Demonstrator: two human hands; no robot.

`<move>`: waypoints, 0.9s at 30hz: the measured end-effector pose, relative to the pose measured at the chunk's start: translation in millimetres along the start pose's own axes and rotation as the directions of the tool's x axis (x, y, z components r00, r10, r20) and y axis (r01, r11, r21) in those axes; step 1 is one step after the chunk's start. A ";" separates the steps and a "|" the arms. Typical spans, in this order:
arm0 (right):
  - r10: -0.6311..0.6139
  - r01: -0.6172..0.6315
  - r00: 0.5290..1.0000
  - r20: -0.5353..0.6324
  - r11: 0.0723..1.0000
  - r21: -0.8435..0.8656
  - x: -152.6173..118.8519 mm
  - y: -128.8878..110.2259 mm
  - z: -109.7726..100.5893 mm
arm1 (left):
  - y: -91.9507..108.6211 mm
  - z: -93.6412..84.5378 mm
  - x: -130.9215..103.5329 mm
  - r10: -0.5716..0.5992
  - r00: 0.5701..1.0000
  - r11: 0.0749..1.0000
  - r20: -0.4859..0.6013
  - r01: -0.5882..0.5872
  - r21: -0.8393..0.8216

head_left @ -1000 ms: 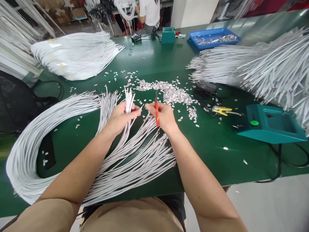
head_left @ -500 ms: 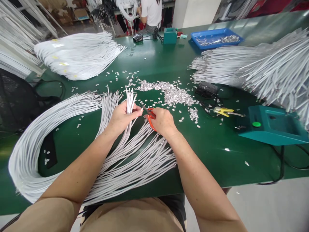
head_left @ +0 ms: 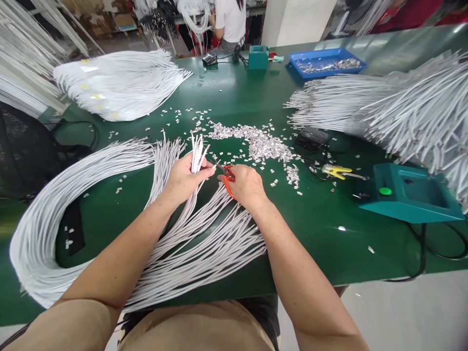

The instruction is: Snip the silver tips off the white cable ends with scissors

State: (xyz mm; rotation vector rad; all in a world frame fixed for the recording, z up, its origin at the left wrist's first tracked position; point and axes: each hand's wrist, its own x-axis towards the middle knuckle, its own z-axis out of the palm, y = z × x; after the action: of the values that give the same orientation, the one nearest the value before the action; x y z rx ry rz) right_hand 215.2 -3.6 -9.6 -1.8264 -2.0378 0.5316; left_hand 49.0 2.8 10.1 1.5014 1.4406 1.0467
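Observation:
My left hand [head_left: 186, 178] is closed around a small bunch of white cables [head_left: 198, 151], their ends pointing up. Its thumb and forefinger pinch one cable end toward the right. In my right hand [head_left: 247, 184] are orange-handled cutters [head_left: 228, 180], with the blades close to that pinched cable end; I cannot tell whether they touch it. More white cables [head_left: 204, 263] curve in a large loop under my forearms, their ends fanned out below my right hand. Beyond both hands lies a pile of small silvery-white pieces [head_left: 265, 142], scattered over the green table [head_left: 310, 253].
At right stand a teal machine [head_left: 413, 192] with a green button, yellow-handled pliers [head_left: 338, 171] and a black adapter [head_left: 312, 138]. Cable bundles lie at the back left [head_left: 120, 85] and right [head_left: 340, 100]. A blue tray [head_left: 327, 62] is farther back. A person [head_left: 229, 24] sits beyond the table.
Both hands keep nearly the same pose. The cutter blades and the pinched cable end have shifted very slightly. The whole view has moved a little.

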 end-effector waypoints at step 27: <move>0.120 -0.068 0.992 0.032 0.308 0.949 -0.1 -3.5 -8.2 | -14.4 8.2 -0.2 0.046 0.999 0.999 0.019 -0.046 0.006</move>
State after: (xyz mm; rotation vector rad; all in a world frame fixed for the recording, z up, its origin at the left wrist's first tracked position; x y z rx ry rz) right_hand 216.2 -3.7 -0.7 -1.1108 -1.0294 1.3607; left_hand 51.7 3.3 -6.3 1.5514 1.4032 1.0536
